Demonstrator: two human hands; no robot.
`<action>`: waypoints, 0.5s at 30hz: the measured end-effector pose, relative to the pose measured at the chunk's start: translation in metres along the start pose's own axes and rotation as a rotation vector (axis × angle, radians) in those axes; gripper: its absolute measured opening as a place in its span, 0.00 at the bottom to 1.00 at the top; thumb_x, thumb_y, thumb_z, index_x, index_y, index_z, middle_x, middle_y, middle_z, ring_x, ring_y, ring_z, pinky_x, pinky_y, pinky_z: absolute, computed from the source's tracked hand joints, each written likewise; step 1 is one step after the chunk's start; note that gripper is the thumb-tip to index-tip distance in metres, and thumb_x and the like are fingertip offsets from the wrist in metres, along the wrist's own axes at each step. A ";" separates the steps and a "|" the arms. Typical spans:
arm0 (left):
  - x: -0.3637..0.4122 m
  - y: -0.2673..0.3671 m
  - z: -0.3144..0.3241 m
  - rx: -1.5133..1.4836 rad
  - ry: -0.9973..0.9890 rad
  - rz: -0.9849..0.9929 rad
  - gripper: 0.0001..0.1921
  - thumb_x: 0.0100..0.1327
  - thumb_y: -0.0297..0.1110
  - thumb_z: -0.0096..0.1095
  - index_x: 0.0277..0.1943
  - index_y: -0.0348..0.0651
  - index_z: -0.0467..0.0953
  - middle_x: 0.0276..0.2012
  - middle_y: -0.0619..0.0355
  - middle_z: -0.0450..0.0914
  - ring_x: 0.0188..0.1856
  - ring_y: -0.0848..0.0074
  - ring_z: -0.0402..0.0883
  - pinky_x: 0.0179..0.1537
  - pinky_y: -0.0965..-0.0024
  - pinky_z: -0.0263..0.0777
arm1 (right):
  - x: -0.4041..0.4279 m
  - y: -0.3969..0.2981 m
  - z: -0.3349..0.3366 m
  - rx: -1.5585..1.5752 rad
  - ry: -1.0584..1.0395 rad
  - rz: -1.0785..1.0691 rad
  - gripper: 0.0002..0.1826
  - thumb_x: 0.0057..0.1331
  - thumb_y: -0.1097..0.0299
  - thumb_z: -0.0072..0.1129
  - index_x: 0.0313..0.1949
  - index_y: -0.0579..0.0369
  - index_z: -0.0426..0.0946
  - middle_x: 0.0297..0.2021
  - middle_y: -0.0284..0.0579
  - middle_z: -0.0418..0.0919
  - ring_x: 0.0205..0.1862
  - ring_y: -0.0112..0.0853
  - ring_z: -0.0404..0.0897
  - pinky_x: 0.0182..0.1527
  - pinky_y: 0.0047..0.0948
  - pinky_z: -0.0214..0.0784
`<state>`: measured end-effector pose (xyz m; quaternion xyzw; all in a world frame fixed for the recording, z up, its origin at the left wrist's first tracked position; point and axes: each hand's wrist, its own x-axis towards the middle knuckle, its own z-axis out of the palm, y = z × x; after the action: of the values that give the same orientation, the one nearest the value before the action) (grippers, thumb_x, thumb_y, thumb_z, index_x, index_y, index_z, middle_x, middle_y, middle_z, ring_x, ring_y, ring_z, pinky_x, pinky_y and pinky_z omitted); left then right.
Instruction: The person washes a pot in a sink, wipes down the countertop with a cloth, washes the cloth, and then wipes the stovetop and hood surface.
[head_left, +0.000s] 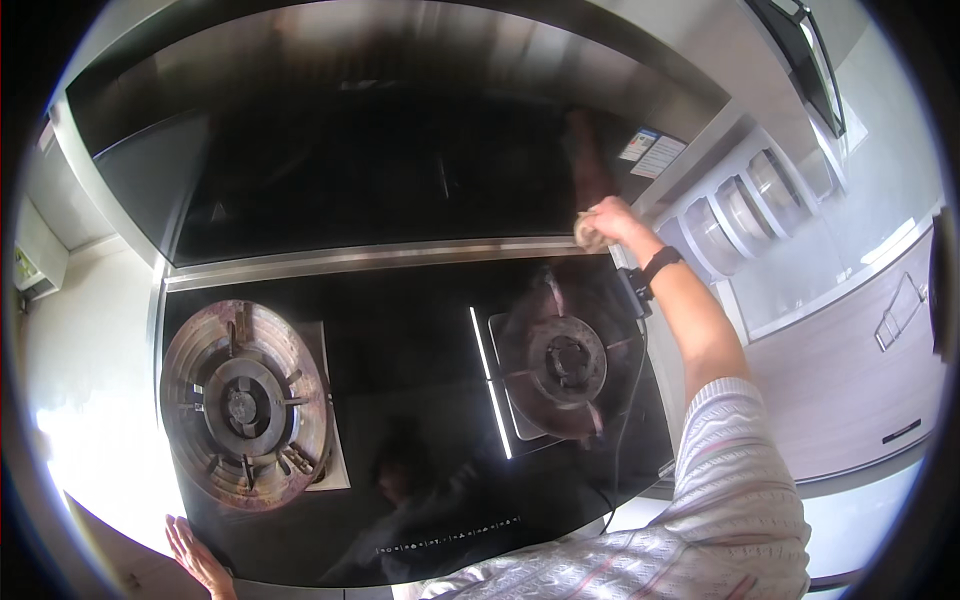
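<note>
My right hand is closed on a crumpled beige cloth, at the right end of the metal strip behind the glass cooktop. A dark band with a small box-shaped device is on that wrist, and a thin cable runs down from it. My left hand rests with fingers spread at the cooktop's front left corner, holding nothing. On the black glass cooktop stand a left burner inside a large stained metal ring and a smaller right burner with a dark pan support.
A glossy black panel with a label rises behind the cooktop. Several clear-fronted containers are mounted at the right. Beyond my right arm is a pale cabinet with a metal handle. A white counter lies on the left.
</note>
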<state>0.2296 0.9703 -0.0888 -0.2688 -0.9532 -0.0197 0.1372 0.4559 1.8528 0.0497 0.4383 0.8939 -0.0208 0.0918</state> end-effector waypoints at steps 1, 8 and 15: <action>0.001 -0.001 0.002 0.013 -0.031 -0.026 0.23 0.71 0.38 0.27 0.61 0.38 0.62 0.63 0.48 0.61 0.65 0.55 0.57 0.64 0.55 0.50 | -0.004 -0.024 -0.001 0.044 -0.033 0.004 0.18 0.45 0.52 0.60 0.29 0.53 0.82 0.27 0.47 0.81 0.34 0.39 0.81 0.40 0.34 0.73; 0.031 0.051 -0.029 -0.071 0.042 -0.070 0.17 0.69 0.37 0.39 0.50 0.36 0.73 0.54 0.42 0.71 0.57 0.49 0.66 0.57 0.50 0.60 | -0.021 -0.270 0.017 0.335 -0.118 -0.457 0.20 0.60 0.52 0.52 0.29 0.59 0.78 0.28 0.54 0.79 0.35 0.45 0.79 0.38 0.39 0.71; 0.027 0.052 -0.039 -0.096 0.054 -0.061 0.19 0.69 0.38 0.37 0.52 0.38 0.73 0.55 0.42 0.70 0.57 0.47 0.66 0.58 0.49 0.59 | -0.033 -0.476 0.007 0.589 0.075 -0.671 0.11 0.58 0.60 0.56 0.32 0.53 0.81 0.30 0.45 0.81 0.31 0.39 0.81 0.34 0.36 0.73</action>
<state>0.2440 1.0239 -0.0460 -0.2454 -0.9548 -0.0767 0.1492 0.1020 1.5342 0.0279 0.1319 0.9453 -0.2873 -0.0811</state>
